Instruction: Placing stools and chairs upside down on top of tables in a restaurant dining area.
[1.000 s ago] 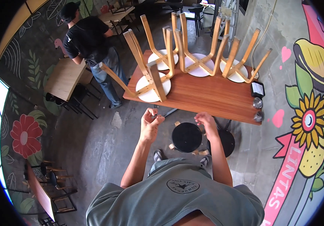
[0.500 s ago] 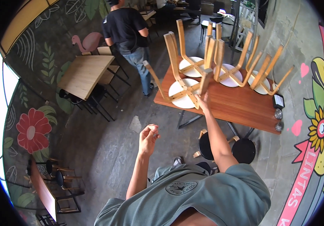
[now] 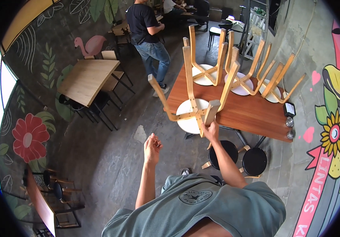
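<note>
An upside-down wooden stool (image 3: 185,125) with a round white seat and bent light-wood legs hangs at the near left edge of the red-brown table (image 3: 241,120). My right hand (image 3: 210,130) is closed around its nearest leg, and the seat sticks out past the table edge. To the left of the stool, my left hand (image 3: 152,149) is raised in the air with loosely bent fingers; nothing shows in it. Behind the held stool, a second upturned stool (image 3: 207,75), a third stool (image 3: 245,83) and another stool (image 3: 272,93) rest on the tabletop.
Two black-seated stools (image 3: 254,161) stand on the floor by the table's near side. A napkin holder (image 3: 289,109) sits at its right end by the wall. A person (image 3: 144,27) stands beyond, left of the table. A pale wooden table (image 3: 89,79) with chairs is at left.
The held stool has come toward me, out over the table's near edge, with my right hand on its leg. My left hand has shifted slightly. The person has moved right and turned.
</note>
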Action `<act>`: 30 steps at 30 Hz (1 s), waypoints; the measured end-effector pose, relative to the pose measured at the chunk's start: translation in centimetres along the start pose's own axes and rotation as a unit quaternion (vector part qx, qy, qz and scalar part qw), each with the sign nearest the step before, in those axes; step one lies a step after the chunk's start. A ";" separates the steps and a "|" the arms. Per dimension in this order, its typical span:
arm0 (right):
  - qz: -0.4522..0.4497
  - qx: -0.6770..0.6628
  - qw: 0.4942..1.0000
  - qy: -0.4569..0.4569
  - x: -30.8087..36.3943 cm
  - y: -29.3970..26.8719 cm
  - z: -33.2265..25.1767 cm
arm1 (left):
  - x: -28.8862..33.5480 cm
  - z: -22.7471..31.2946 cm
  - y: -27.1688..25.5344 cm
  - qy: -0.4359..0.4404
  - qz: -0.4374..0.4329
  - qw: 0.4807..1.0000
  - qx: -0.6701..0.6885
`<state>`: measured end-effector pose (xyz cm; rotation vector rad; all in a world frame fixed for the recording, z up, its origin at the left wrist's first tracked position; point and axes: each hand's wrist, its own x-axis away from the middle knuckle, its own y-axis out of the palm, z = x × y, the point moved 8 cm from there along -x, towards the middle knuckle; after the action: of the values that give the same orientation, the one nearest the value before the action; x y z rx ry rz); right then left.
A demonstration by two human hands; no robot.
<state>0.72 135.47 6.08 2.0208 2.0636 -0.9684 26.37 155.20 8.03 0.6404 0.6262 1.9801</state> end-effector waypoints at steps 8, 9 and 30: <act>0.047 -0.077 0.996 -0.013 1.6 -4.3 -6.8 | -3.3 -1.9 -8.2 0.021 0.165 0.981 -0.102; 0.047 -0.080 0.996 -0.013 1.7 -4.6 -7.3 | -3.5 -2.4 -9.7 0.014 0.181 0.979 -0.094; -0.084 -0.185 0.913 0.354 9.2 -4.6 -6.8 | 6.4 -4.9 -8.7 -0.060 0.010 0.934 -0.351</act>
<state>-2.21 147.15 8.68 2.1892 2.5148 0.2228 25.79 163.84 -0.12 0.3115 -0.1797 1.9831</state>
